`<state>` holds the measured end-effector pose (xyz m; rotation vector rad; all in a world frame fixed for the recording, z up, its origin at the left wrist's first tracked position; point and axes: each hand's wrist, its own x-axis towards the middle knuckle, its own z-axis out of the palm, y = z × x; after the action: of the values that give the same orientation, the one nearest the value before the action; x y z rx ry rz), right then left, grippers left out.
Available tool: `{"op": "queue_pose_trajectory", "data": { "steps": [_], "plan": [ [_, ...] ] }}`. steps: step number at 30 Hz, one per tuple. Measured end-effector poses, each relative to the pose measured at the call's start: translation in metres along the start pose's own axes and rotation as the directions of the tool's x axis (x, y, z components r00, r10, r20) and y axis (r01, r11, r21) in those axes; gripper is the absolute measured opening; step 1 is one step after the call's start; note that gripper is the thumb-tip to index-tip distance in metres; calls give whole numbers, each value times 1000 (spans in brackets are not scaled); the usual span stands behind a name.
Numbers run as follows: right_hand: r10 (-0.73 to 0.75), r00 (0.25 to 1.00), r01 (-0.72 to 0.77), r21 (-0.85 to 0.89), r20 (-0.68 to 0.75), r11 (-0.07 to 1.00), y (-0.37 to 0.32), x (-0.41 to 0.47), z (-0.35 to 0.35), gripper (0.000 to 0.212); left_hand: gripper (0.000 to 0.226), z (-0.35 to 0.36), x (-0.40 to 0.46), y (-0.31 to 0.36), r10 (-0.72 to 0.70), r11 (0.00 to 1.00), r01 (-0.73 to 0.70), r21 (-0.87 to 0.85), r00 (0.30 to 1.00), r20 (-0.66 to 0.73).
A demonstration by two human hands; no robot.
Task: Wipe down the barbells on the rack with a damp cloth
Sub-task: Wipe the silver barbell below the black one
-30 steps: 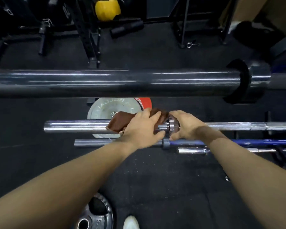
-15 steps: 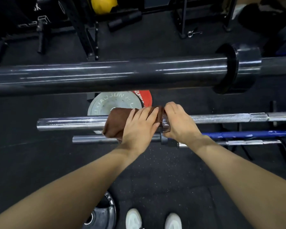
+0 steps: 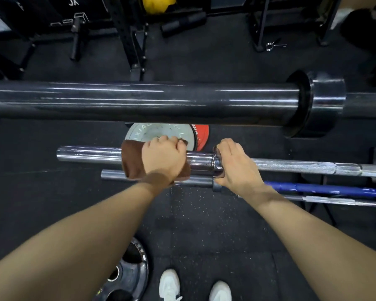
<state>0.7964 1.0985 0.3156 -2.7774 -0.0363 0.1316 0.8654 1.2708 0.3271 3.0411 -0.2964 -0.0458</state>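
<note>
A chrome barbell (image 3: 89,155) lies level across the middle of the head view. A brown cloth (image 3: 131,162) is wrapped round its sleeve, and my left hand (image 3: 163,159) grips the cloth and sleeve together. Just to the right, my right hand (image 3: 234,166) curls over the collar of the same bar, where the knurled shaft (image 3: 302,167) begins. Above it, close to the camera, runs a thick black barbell (image 3: 139,101) with its collar (image 3: 326,101) at the right. Below the chrome bar lie a grey-sleeved blue barbell (image 3: 326,189) and a thinner chrome bar (image 3: 339,200).
A white plate (image 3: 161,132) and a red plate (image 3: 202,135) lie on the black rubber floor behind the bars. A black iron plate (image 3: 130,272) sits near my white shoes (image 3: 169,283). Rack uprights (image 3: 130,33), a yellow ball (image 3: 156,4) and a spring clip (image 3: 274,45) stand farther back.
My left hand has slid the cloth leftwards along the chrome sleeve, away from the collar, and now curls tighter round it. A bare stretch of sleeve shows between my hands. My right hand stays at the collar.
</note>
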Motion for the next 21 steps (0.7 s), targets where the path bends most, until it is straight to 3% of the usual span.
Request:
{"op": "queue_pose_trajectory", "data": {
  "steps": [4,8,12,15,19,21],
  "plan": [
    [-11,1000,11,3,-16,1000,-1,0,0,64,38,13,-26,55,132,987,-137,-84,989,-66],
    [-8,1000,8,-3,5,1000,3,-2,-6,66,41,4,-13,13,266,960,-268,-78,963,-32],
    [27,999,-27,1,18,1000,-1,-3,-8,64,41,-5,5,-54,35,998,-34,-48,999,17],
    [80,997,-79,-42,22,996,-12,-3,-8,67,39,-4,4,-46,-30,1000,30,-7,999,-44],
    [112,987,-99,-114,117,989,-25,2,-9,81,31,10,-23,26,150,986,-155,-59,986,-73],
    [97,991,-86,-115,94,990,-28,5,-8,71,27,14,-25,38,229,966,-239,-96,967,-108]
  ]
}}
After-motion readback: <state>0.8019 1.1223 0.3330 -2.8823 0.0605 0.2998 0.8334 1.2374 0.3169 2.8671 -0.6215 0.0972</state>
